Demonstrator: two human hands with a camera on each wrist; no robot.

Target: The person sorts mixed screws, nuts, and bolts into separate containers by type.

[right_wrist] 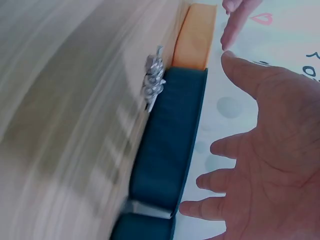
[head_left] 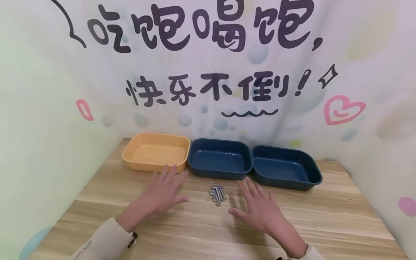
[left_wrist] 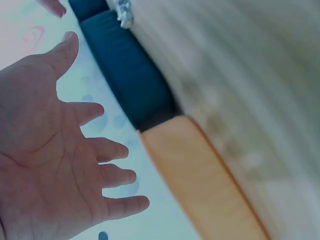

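Observation:
A small pile of silver screws [head_left: 218, 195] lies on the wooden table between my two hands; several round cross-slot heads show. To its left my left hand [head_left: 162, 193] hovers with fingers spread, its fingertips overlapping the front of the yellow tray [head_left: 136, 165] in the head view. On the other side my right hand [head_left: 260, 207] is held out with straight fingers below the blue trays. Both palms face the wrist cameras, and neither hand holds anything. The screws [right_wrist: 153, 77] appear as a blurred cluster beside the middle tray in the right wrist view.
Along the back of the table [head_left: 201, 231] stand the yellow tray, a middle blue tray [head_left: 221, 174] and a right blue tray [head_left: 282, 182], side by side. Behind them hangs a white printed cloth [head_left: 201, 122] with dark lettering. A pale wall closes the left side.

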